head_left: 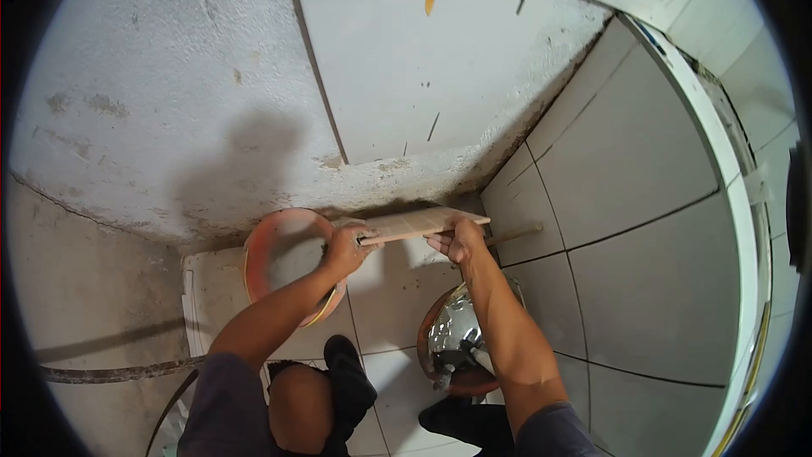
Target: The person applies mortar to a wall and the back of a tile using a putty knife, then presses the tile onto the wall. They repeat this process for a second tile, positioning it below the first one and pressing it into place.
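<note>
Low in front of the wall, a ceramic tile [412, 225] is held almost edge-on, its thin edge facing me. My left hand [345, 252] grips its left end, fingers closed around the edge. At the other end my right hand [459, 242] holds it, with the thumb side on top and fingers underneath. Just left of my left hand stands an orange bucket [251, 267]; its contents are partly hidden. Below my right forearm is another bucket [427, 334] with water and some tools in it, partly covered by the arm.
A large white tile [448, 68] is fixed on the rough plastered wall [161, 76]. Tiled wall [643, 169] with a pale edge runs along the right. Tiled floor [397, 305] lies below, and a dark hose-like strip [114, 374] crosses the left.
</note>
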Motion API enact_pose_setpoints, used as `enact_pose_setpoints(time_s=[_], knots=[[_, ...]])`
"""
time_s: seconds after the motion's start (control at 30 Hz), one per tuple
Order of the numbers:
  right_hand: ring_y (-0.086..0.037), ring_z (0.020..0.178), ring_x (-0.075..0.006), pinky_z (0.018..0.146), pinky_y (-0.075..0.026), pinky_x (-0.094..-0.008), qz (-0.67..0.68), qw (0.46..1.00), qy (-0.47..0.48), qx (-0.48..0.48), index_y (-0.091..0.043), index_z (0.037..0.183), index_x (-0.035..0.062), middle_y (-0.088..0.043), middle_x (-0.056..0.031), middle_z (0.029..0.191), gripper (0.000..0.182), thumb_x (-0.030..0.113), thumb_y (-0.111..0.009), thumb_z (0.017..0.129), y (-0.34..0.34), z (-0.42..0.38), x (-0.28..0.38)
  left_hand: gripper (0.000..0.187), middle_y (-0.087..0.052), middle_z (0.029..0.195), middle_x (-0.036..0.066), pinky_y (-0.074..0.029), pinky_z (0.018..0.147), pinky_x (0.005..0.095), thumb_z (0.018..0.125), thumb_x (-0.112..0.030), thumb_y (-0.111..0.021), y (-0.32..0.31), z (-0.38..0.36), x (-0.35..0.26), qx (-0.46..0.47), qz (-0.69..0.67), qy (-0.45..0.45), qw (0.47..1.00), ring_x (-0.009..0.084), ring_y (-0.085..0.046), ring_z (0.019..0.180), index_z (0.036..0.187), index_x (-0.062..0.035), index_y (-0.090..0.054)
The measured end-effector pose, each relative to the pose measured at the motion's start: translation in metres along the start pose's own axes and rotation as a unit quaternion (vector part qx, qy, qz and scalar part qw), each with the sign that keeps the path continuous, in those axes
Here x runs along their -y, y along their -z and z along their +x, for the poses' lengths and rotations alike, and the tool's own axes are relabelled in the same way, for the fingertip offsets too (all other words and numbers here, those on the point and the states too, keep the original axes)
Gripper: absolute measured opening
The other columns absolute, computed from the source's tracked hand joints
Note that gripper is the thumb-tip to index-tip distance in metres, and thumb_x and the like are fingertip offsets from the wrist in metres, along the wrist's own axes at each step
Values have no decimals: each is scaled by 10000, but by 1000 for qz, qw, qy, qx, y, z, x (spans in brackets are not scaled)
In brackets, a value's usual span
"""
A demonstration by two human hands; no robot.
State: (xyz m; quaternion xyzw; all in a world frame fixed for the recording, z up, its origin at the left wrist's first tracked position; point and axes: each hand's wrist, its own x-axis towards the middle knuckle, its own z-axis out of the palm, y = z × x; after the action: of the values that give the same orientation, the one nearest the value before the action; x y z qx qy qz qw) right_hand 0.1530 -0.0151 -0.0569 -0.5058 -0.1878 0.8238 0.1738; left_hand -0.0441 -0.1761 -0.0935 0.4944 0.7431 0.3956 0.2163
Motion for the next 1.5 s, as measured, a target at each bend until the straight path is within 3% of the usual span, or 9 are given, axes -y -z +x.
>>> enact_pose_setpoints(time_s=[0.33, 0.43, 0.57, 0.77, 1.03, 1.13, 1.3, 1.4, 1.5], knots=[[-595, 714, -258, 625, -516, -384, 79, 990, 2, -114, -459, 1049, -36, -569, -168, 923, 245, 80, -431, 835, -1, -124, -12, 416, -538, 1101, 142, -404, 887, 391, 645, -70, -748, 44, -48, -118, 18, 47, -29, 998, 318, -491, 1065, 1037, -47, -611], [-603, 712, -262, 621, -517, -386, 97, 989, 49, -97, -443, 1078, -45, -570, -158, 932, 271, 78, -440, 836, 2, -178, -28, 953, -362, 1247, 175, -365, 929, 365, 628, -110, -772, 56, -97, -167, -104, -21, 158, 982, 278, -424, 1147, 1361, -11, -172], [-609, 726, -265, 615, -521, -378, 89, 988, 43, -121, -428, 1106, -39, -572, -149, 944, 300, 83, -458, 834, 4, -243, -52, 844, -343, 1324, 126, -320, 972, 376, 725, -169, -699, 50, -164, -221, 32, -388, 329, 860, 251, -342, 1216, 1366, -46, -164], [-614, 775, -257, 614, -557, -362, 144, 981, 54, -122, -379, 1155, -8, -558, -144, 980, 373, 41, -506, 808, -29, -330, -86, 512, -508, 1166, 134, -404, 916, 368, 834, -277, -580, 26, -202, -284, -113, -697, 406, 579, 246, -498, 1086, 1227, -3, -399], [-563, 988, -233, 813, -508, -369, 28, 997, 9, 65, -412, 1188, -5, -545, -129, 1088, 409, 66, -576, 820, -27, -361, -168, 265, -578, 919, 128, -505, 690, 295, 784, -85, -596, 92, -233, -282, -174, -596, 458, 636, 218, -593, 805, 1002, 54, -539], [-515, 1074, -199, 904, -444, -350, -286, 909, -79, 292, -482, 1212, 54, -554, -74, 1161, 449, 73, -638, 792, 23, -348, -158, 152, -589, 845, 105, -492, 678, 293, 711, -15, -591, 132, -277, -231, -171, -515, 480, 689, 206, -594, 772, 855, 34, -577], [-614, 658, -353, 556, -472, -431, -551, 788, 178, -210, -616, 863, 38, -604, -165, 644, 181, 193, -573, 779, 152, -245, -156, 124, -580, 721, 72, -474, 489, 261, 659, 11, -576, 185, -284, -186, -133, -279, 518, 798, 185, -591, 611, 783, 3, -578], [-625, 710, -330, 584, -487, -429, -603, 763, 131, -191, -618, 870, 42, -629, -153, 732, 237, 253, -595, 765, 169, -197, -172, 172, -590, 729, 81, -464, 440, 247, 661, 3, -572, 190, -284, -171, -141, -304, 543, 770, 176, -591, 579, 833, 9, -567], [-626, 759, -332, 619, -507, -415, -808, 552, 205, -5, -620, 860, 42, -647, -126, 844, 290, 299, -624, 725, 184, -154, -218, 215, -604, 757, 97, -474, 443, 249, 671, -3, -569, 179, -290, -163, -134, -359, 568, 728, 178, -596, 583, 884, 16, -552]])
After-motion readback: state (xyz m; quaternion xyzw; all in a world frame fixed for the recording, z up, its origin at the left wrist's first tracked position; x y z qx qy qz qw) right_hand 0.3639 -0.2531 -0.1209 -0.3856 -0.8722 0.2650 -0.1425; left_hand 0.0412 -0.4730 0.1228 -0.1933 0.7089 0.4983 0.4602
